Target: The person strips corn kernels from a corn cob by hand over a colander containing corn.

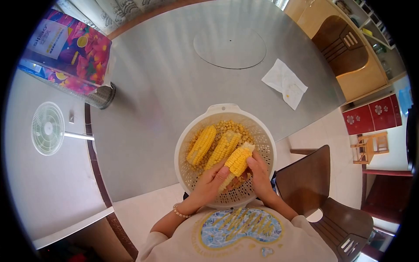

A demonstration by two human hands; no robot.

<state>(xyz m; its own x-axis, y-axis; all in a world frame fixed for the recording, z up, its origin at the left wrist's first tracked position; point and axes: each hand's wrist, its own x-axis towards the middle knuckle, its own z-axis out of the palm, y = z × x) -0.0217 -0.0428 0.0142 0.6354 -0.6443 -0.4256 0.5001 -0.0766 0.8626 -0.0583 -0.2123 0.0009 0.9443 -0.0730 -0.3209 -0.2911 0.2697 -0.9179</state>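
Over a white colander [183,144] I hold a corn cob [238,161] that is partly stripped of its kernels. My left hand [212,181] wraps its lower end, the thumb lying along the cob. My right hand [260,174] grips the other side, its thumb pressed against the kernels near the upper end. In the colander lie two more corn cobs, one at the left [202,145] and one in the middle [223,149], on a layer of loose kernels [235,126]. The fingers beneath the held cob are partly hidden.
The colander stands at the near edge of a grey table [148,109]. A crumpled white tissue [286,83] lies to the right. At the far left are a colourful bag [72,52] in a mesh basket [104,96] and a fan [48,129]. A brown chair [305,177] stands close on my right.
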